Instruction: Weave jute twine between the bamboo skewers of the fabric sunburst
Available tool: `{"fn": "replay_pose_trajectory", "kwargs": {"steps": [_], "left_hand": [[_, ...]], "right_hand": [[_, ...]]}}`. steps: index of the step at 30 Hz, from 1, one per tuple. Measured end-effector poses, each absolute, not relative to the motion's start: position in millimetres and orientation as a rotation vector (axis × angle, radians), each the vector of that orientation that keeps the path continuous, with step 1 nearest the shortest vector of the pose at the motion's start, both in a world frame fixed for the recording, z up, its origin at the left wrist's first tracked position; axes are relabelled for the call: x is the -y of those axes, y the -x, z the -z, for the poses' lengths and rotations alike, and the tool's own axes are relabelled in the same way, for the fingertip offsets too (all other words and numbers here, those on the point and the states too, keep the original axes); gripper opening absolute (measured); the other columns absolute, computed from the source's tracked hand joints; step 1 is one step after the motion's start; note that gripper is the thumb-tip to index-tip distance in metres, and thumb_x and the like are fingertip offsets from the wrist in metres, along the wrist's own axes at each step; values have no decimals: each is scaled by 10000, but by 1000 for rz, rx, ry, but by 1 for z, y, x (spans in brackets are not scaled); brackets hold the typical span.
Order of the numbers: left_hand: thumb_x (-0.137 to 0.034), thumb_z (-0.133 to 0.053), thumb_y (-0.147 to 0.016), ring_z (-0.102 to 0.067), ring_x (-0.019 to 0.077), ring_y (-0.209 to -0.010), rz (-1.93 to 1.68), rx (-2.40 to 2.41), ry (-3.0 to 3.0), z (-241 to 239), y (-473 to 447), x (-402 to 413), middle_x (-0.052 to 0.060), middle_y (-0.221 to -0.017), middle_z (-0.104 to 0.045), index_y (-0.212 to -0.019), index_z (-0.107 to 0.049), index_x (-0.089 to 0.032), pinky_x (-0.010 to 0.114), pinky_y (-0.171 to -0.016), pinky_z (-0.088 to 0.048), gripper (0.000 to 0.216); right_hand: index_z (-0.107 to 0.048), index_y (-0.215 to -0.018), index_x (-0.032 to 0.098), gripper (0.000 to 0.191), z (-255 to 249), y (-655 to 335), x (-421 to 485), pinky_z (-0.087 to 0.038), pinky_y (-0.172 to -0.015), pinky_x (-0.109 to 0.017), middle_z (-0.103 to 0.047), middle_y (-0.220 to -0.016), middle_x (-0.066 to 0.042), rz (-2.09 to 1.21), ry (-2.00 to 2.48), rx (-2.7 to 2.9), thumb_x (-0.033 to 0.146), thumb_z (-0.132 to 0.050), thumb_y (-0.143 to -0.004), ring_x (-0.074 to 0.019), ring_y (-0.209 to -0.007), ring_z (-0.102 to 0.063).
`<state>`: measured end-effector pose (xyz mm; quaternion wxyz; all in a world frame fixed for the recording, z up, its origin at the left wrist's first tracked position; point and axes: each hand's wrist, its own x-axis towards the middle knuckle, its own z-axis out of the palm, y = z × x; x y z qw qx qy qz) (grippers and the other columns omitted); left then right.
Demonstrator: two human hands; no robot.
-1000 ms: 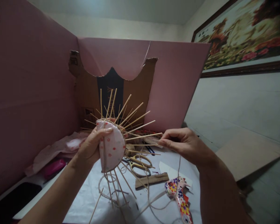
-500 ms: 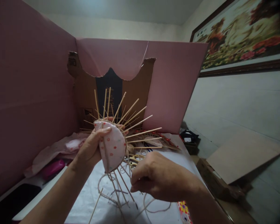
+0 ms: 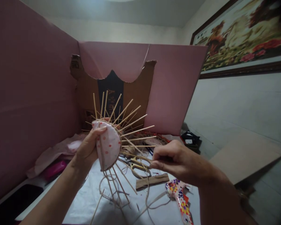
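My left hand (image 3: 87, 150) grips a round base covered in pink spotted cloth (image 3: 108, 147), held on edge above the table. Several thin wooden sticks (image 3: 131, 118) fan out from its rim like spokes. My right hand (image 3: 175, 161) is to the right of it and a little lower, fingers pinched on a thin jute twine (image 3: 147, 187) that runs down in loops to the table. The twine also appears wound around the sticks near the base.
Yellow-handled scissors (image 3: 137, 164), a brown cardboard strip (image 3: 152, 182) and a flower-patterned glue gun (image 3: 180, 200) lie on the white table (image 3: 89, 200). Pink cloth (image 3: 58, 150) sits at the left. Pink cardboard walls (image 3: 32, 93) enclose the back and left.
My right hand dropped low and close under the sticks, then rose and moved right again with the twine. The left hand keeps the base nearly still.
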<state>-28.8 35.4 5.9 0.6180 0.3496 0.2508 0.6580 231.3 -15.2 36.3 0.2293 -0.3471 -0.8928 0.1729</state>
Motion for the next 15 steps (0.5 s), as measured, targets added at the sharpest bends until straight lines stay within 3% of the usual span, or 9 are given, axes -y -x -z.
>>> {"fn": "replay_pose_trajectory", "kwargs": {"steps": [5, 8, 15], "left_hand": [[-108, -614, -669, -667, 162, -543, -1480, -542, -803, -16, 28, -35, 2, -650, -691, -827, -588, -189, 255, -526, -571, 180], [-130, -597, -692, -677, 177, -568, -1451, -536, -823, -24, 24, -35, 18, -693, -706, -852, -592, -193, 278, -526, -575, 172], [-133, -585, -709, -675, 178, -552, -1413, -435, -815, -31, 11, -37, 7, -709, -712, -946, -585, -224, 277, -507, -569, 254]], "right_hand": [[-547, -650, 173, 328, -39, -250, 11, -252, -465, -227, -421, -545, 38, -435, 1077, 2272, 409, -538, -879, -81, -505, -320], [-534, -663, 174, 338, -39, -258, 5, -253, -474, -232, -415, -561, 36, -467, 1084, 2198, 421, -508, -892, -89, -524, -311], [-522, -626, 159, 308, -27, -242, -22, -273, -502, -225, -412, -597, 41, -812, 960, 2219, 368, -566, -848, -86, -559, -349]]}}
